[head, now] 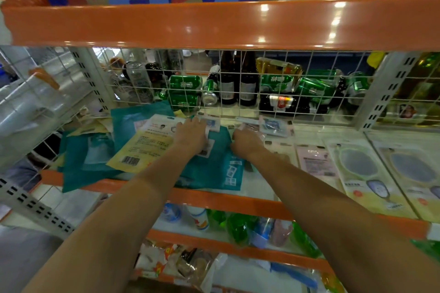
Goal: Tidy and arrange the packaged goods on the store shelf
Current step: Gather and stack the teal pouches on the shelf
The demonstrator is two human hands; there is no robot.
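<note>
Teal pkt (215, 164), shelf (259, 188) front edge: light, floppy, slick; I'd grip corners | L hand (190, 135) flat on it | R hand (246, 140) fingers curled, hold unclear.

Single head-worn wide-angle view, facing forward and down into a shelf (259, 188) bay at close range. Both forearms enter from the bottom corners of the frame and reach toward centre. Orange upper beam (214, 24) spans the top; lower shelf levels show at bottom centre. Edges bow.
</note>
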